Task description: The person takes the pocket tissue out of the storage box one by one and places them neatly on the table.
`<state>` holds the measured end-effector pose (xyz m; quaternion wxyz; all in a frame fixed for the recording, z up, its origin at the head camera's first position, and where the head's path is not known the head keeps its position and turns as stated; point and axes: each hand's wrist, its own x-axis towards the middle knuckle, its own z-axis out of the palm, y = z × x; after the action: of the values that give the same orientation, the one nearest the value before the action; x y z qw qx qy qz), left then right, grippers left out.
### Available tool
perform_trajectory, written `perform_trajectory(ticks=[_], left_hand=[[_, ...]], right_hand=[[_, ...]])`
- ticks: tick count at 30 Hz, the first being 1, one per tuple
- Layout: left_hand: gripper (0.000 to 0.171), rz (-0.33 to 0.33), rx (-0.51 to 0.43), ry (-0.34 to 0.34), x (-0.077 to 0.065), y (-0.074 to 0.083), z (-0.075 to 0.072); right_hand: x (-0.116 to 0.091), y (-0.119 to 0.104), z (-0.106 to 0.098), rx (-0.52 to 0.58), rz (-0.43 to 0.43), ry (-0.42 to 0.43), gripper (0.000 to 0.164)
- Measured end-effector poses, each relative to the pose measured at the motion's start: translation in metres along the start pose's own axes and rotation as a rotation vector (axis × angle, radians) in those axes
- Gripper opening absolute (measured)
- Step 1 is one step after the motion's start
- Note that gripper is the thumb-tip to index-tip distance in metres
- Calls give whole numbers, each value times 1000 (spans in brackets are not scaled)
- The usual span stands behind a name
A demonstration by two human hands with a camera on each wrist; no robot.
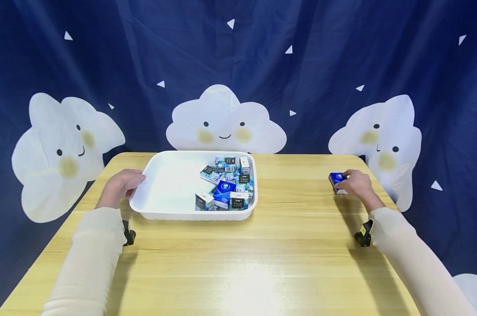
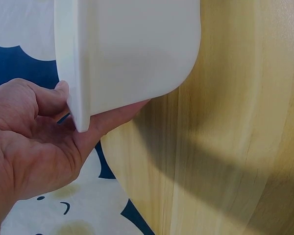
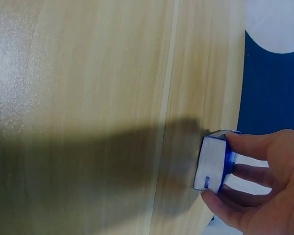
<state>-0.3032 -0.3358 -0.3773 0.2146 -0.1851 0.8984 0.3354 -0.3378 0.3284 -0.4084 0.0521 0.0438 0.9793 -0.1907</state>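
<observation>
My left hand [image 1: 124, 183] grips the left rim of a white plastic tray [image 1: 167, 184]. In the left wrist view the thumb lies over the rim, with the fingers under the tray's base. Small tissue packs lie heaped in the tray's right half: a dark blue pack [image 1: 224, 193] on top, among several light blue floral ones [image 1: 212, 174]. Far to the right, my right hand [image 1: 356, 182] holds a blue-and-white tissue pack [image 3: 211, 163] between thumb and fingers, near the table's right edge. Its white end faces the right wrist camera.
The wooden table [image 1: 293, 237] spreads between the hands and toward the front. Behind it hangs a dark blue curtain [image 1: 309, 79] printed with white clouds and triangles. A small black camera sits on each wrist.
</observation>
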Motion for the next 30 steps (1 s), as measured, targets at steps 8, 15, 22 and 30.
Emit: perform_trajectory(ticks=[8,15,22,30], left_hand=[[53,4,-1,0,0,0,1],[50,30,-45,-18,0,-1,-1],[49,29,-39,-21,1,-1,-3],[46,10,-19,1,4,-2,-1]], right_hand=[[1,0,2,15,15,-3,65],[2,0,3,24,29,5,63],[5,0,4,23,19,19,63],[8,0,7,19,24,44,62]])
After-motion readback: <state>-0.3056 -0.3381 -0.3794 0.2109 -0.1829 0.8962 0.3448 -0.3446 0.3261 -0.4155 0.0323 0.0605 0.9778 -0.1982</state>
